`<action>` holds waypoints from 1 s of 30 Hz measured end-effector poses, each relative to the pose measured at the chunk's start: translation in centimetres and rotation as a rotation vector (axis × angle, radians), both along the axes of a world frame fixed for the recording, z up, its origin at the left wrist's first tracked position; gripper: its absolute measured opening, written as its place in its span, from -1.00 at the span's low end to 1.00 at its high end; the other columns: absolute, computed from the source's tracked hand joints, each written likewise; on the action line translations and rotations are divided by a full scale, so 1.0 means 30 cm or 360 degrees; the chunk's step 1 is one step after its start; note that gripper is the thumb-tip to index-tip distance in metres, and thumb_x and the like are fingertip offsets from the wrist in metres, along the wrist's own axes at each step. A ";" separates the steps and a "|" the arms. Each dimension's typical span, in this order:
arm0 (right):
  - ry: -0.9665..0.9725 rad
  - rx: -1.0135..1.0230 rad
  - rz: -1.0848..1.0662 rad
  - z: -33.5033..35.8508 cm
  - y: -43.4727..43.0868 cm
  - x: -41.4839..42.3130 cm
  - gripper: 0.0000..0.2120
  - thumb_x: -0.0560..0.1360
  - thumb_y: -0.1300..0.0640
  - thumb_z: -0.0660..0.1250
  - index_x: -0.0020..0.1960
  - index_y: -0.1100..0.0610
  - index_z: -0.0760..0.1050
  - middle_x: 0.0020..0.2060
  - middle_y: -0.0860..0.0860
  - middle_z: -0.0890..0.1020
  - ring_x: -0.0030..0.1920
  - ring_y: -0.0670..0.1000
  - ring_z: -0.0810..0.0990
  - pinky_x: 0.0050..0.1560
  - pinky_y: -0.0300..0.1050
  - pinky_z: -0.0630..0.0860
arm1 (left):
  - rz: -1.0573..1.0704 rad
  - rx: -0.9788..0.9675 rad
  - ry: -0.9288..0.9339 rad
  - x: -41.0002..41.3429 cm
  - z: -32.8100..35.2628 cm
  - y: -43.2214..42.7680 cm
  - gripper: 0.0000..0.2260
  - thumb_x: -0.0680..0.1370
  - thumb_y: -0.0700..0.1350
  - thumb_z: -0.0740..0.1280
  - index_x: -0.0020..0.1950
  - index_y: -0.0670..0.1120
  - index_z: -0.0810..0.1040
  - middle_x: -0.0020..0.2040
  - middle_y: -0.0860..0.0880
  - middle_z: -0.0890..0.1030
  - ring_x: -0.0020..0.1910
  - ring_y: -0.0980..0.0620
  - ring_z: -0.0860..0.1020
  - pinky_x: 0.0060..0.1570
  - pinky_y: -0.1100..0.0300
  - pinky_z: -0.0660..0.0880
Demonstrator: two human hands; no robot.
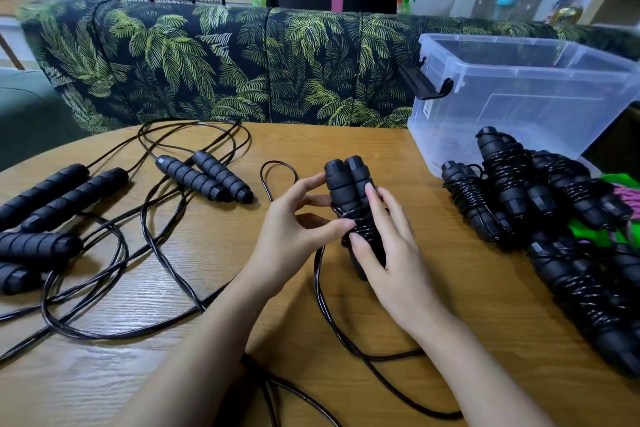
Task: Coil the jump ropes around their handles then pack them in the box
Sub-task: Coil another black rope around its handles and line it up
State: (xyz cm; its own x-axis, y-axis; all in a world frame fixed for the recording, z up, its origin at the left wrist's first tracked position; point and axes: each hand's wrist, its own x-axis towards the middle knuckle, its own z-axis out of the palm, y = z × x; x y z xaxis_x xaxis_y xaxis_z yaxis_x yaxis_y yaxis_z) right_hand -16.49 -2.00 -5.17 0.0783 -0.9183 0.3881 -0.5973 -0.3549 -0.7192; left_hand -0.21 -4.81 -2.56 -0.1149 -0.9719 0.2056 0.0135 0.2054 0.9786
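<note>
Step in hand: coiling. The paired handles (pixel 348 180) stand near upright at frame centre over the table (pixel 363 142), with a few turns wound round their middle.
Left hand: your left hand (pixel 294 229) pinches the bundle, thumb on the turns and forefinger up by the caps. Whether it also holds the working strand cannot be told from this view.
Right hand: your right hand (pixel 388 246) grips the handles from the right, fingers laid across and thumb on the coil.
Loose rope: the loose rope (pixel 332 319) trails to lower centre.
Recommendation: keep your thumb on the last turn, lay each wrap tight beside the one before it, and feed the slack clear of the uncoiled ropes (pixel 204 177) at left.
Box: the box (pixel 519 90) sits at upper right. The coiled sets (pixel 512 191) lie just in front of it, not yet packed.
</note>
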 end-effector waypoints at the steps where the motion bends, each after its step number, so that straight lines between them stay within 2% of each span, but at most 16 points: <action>1: 0.0008 0.0029 0.0010 0.001 0.001 -0.004 -0.36 0.54 -0.14 0.15 0.57 -0.15 0.03 0.48 -0.25 0.11 0.52 -0.17 0.09 0.31 -0.56 0.01 | -0.0028 0.0005 0.0005 -0.002 0.000 0.001 -0.38 0.29 -0.11 0.56 0.30 0.14 0.47 -0.03 0.06 0.64 -0.15 -0.01 0.64 -0.03 0.13 0.61; 3: 0.0046 0.0067 0.0040 0.002 0.005 -0.012 -0.29 0.49 -0.06 0.20 0.58 -0.13 0.01 0.52 -0.23 0.08 0.53 -0.18 0.07 0.29 -0.56 0.04 | -0.0053 -0.0008 -0.0009 -0.003 0.002 0.002 -0.38 0.33 -0.21 0.56 0.30 0.16 0.46 0.03 -0.01 0.60 -0.16 -0.03 0.63 -0.04 0.13 0.61; 5: 0.0090 0.0059 0.0031 0.004 0.007 -0.013 -0.21 0.44 -0.05 0.25 0.59 -0.12 0.00 0.54 -0.20 0.08 0.53 -0.14 0.11 0.31 -0.42 0.14 | -0.0063 -0.0026 -0.0011 -0.002 0.004 0.003 -0.38 0.36 -0.27 0.55 0.30 0.16 0.45 0.05 -0.03 0.59 -0.17 -0.01 0.62 -0.06 0.16 0.61; 8: 0.0087 0.0001 -0.0018 0.002 0.005 -0.008 -0.16 0.40 -0.11 0.32 0.59 -0.09 0.02 0.51 -0.15 0.16 0.49 -0.10 0.21 0.28 -0.29 0.27 | -0.0088 -0.0026 0.0031 -0.003 0.012 0.010 -0.37 0.31 -0.22 0.56 0.28 0.16 0.46 0.04 -0.05 0.59 -0.18 0.00 0.62 -0.11 0.17 0.60; 10: 0.0050 -0.0010 -0.0039 0.000 0.001 -0.010 -0.15 0.41 -0.10 0.40 0.58 -0.05 0.06 0.48 -0.15 0.22 0.45 -0.12 0.27 0.25 -0.36 0.28 | -0.0113 -0.0025 0.0045 -0.005 0.014 0.013 -0.37 0.28 -0.20 0.56 0.28 0.16 0.47 0.05 -0.08 0.60 -0.19 -0.01 0.63 -0.12 0.17 0.61; 12: 0.0023 -0.0001 -0.0056 0.001 -0.002 -0.014 -0.13 0.40 -0.07 0.48 0.57 -0.03 0.10 0.46 -0.17 0.25 0.43 -0.17 0.28 0.21 -0.49 0.25 | -0.0139 -0.0035 0.0044 -0.008 0.013 0.012 -0.36 0.32 -0.29 0.56 0.29 0.14 0.46 0.06 -0.11 0.61 -0.19 0.00 0.64 -0.13 0.18 0.61; 15: 0.0020 -0.0027 -0.0094 0.007 -0.002 -0.012 -0.14 0.37 -0.06 0.49 0.56 -0.01 0.15 0.45 -0.16 0.28 0.33 -0.34 0.27 0.14 -0.58 0.23 | -0.0144 -0.0033 0.0041 -0.011 0.010 0.010 -0.34 0.34 -0.37 0.54 0.32 0.10 0.45 0.07 -0.13 0.61 -0.20 0.02 0.65 -0.13 0.17 0.61; 17: 0.0015 -0.0080 -0.0100 0.008 -0.001 -0.009 -0.16 0.38 0.03 0.52 0.55 0.03 0.20 0.43 -0.14 0.29 0.23 -0.51 0.25 0.10 -0.63 0.23 | -0.0151 -0.0029 0.0054 -0.010 0.008 0.009 -0.34 0.33 -0.35 0.54 0.33 0.09 0.45 0.08 -0.15 0.60 -0.19 -0.01 0.65 -0.09 0.14 0.62; 19: -0.0022 -0.0091 -0.0089 0.008 -0.001 -0.011 -0.18 0.39 0.11 0.54 0.54 0.06 0.22 0.39 -0.14 0.30 0.19 -0.55 0.26 0.08 -0.63 0.24 | -0.0171 -0.0030 0.0080 -0.006 0.009 0.007 -0.34 0.30 -0.28 0.54 0.33 0.09 0.45 0.09 -0.15 0.60 -0.19 -0.02 0.64 -0.06 0.13 0.62; 25: -0.0308 -0.0034 0.0016 0.017 -0.003 -0.023 -0.17 0.44 0.16 0.51 0.58 -0.01 0.15 0.37 -0.16 0.40 0.35 -0.32 0.35 0.24 -0.48 0.26 | -0.0205 -0.0074 0.0120 0.002 0.011 0.001 -0.40 0.33 -0.24 0.49 0.34 0.07 0.48 0.00 0.04 0.66 -0.16 -0.02 0.61 0.05 0.09 0.61; 28: -0.0460 -0.0054 0.0073 0.022 0.003 -0.016 -0.22 0.47 0.18 0.49 0.56 -0.05 0.17 0.37 -0.25 0.39 0.39 -0.24 0.36 0.31 -0.40 0.29 | -0.0176 -0.0097 0.0143 0.003 0.015 0.003 -0.45 0.33 -0.21 0.49 0.30 0.06 0.52 0.03 0.02 0.68 -0.10 -0.10 0.65 0.06 0.10 0.60; 30: -0.0577 -0.0046 0.0144 0.032 0.012 -0.010 -0.26 0.47 0.13 0.46 0.54 -0.09 0.20 0.41 -0.23 0.40 0.41 -0.17 0.38 0.36 -0.27 0.33 | -0.0148 -0.0120 0.0159 0.004 0.016 0.003 -0.49 0.35 -0.20 0.52 0.28 0.04 0.54 0.05 -0.03 0.68 -0.08 -0.08 0.65 0.06 0.09 0.59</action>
